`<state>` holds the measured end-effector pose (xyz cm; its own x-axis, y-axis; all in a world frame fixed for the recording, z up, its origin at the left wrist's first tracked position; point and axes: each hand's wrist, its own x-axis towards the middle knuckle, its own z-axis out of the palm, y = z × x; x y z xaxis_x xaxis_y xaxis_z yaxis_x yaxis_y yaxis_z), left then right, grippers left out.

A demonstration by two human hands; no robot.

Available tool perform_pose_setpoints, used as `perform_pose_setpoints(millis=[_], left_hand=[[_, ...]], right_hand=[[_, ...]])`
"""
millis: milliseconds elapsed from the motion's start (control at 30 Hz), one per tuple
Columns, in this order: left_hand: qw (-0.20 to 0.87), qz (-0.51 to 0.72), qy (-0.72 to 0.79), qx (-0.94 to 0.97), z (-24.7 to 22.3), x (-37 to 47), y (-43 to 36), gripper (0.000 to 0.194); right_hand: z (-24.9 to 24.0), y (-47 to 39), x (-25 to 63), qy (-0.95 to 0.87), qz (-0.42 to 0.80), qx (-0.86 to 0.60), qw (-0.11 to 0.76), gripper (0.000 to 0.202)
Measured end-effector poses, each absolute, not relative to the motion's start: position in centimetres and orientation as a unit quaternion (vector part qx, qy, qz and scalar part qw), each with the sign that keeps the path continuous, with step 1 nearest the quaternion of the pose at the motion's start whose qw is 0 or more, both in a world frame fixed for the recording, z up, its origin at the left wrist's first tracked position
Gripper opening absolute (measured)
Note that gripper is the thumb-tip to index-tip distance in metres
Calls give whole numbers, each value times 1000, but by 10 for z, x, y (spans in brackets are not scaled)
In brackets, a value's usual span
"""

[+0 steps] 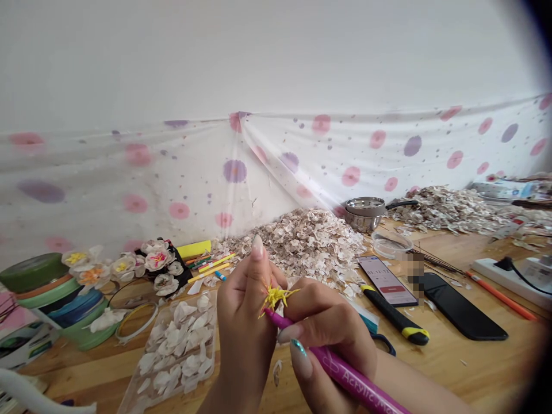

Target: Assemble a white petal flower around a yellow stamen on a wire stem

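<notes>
Between the thumb and fingers of my left hand (pixel 250 305) is a small yellow flower center (pixel 276 296) with thin, spiky strands. My right hand (pixel 332 333) grips a purple acrylic marker (pixel 340 374), its tip touching or very near the underside of the yellow strands. Below and left of my hands lies a clear plastic tray (pixel 133 384) with loose white petals (pixel 183 345) in it. How the flower center is pinched is hidden behind my left thumb.
Behind my hands rises a large heap of pale petals (pixel 310 236). Finished flowers (pixel 157 259) and stacked tape rolls (pixel 73 299) stand left. On the right are a lit phone (pixel 386 280), a black-and-yellow cutter (pixel 397 316), a dark phone (pixel 461 305), metal bowls (pixel 364 214) and a power strip (pixel 513 282).
</notes>
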<state>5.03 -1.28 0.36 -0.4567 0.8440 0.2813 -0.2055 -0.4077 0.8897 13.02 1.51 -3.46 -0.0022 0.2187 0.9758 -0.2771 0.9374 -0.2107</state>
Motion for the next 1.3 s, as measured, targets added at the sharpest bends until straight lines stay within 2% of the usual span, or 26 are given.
perform_pose_setpoints(millis=[167, 300, 433, 633, 900, 1167, 1300], left_hand=[[374, 744, 402, 380, 3, 49, -11, 55], [368, 741, 418, 375, 6, 49, -12, 53], [341, 736, 458, 365, 6, 47, -10, 55], [343, 733, 434, 396, -1, 42, -3, 59], [377, 705, 458, 389, 6, 45, -10, 63], [405, 687, 457, 393, 8, 45, -11, 65], [420, 689, 455, 376, 7, 45, -10, 65]], right_hand=[[-35, 15, 135, -726, 143, 47, 671, 8], [-31, 7, 141, -731, 176, 11, 660, 7], [-29, 6, 143, -691, 217, 18, 690, 6], [-27, 11, 140, -628, 286, 49, 722, 7], [-21, 13, 141, -656, 273, 41, 702, 6], [-25, 17, 136, -676, 261, 54, 687, 13], [-27, 21, 134, -696, 217, 68, 681, 15]])
